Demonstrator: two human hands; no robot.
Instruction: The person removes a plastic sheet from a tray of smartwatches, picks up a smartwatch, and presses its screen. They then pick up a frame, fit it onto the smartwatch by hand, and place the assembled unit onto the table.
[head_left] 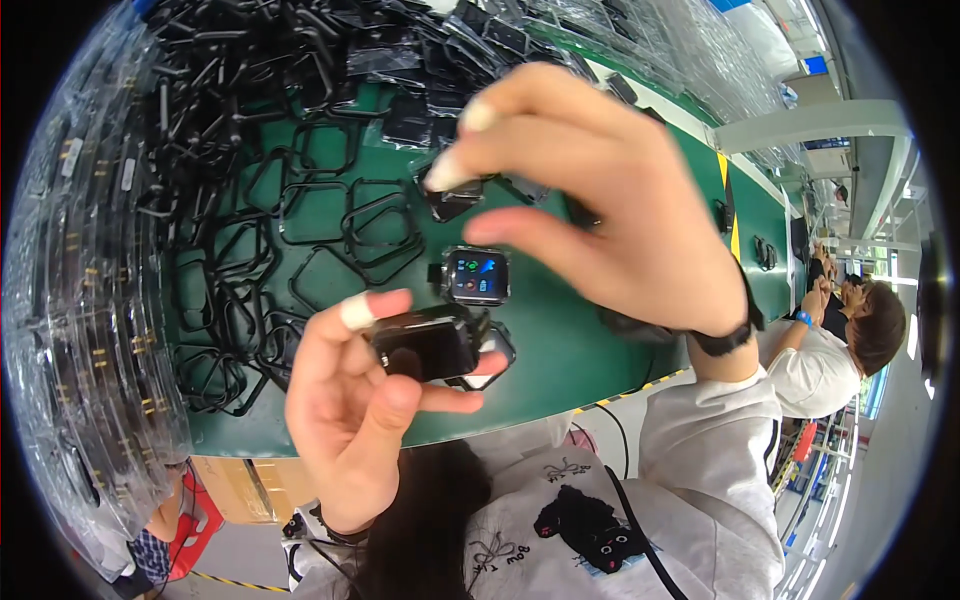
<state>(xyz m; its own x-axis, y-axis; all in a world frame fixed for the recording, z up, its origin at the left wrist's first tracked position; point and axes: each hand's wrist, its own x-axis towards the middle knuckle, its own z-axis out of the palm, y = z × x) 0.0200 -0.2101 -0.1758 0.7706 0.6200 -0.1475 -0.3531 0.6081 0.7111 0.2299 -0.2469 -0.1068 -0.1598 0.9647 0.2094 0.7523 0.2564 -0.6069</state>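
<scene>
My left hand [350,400] grips a black smartwatch body [425,345], long side running left to right. My right hand [600,200] hovers just above it, fingers loose, holding nothing.

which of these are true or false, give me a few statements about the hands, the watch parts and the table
1. The left hand holds a black smartwatch body. True.
2. The right hand rests flat on the table. False: it is raised above the green table, fingers pinched together.
3. A smartwatch with a lit screen lies on the table. True.
4. The black frames are stacked in a box. False: they lie loose on the table.
5. The table is red. False: green.
</scene>
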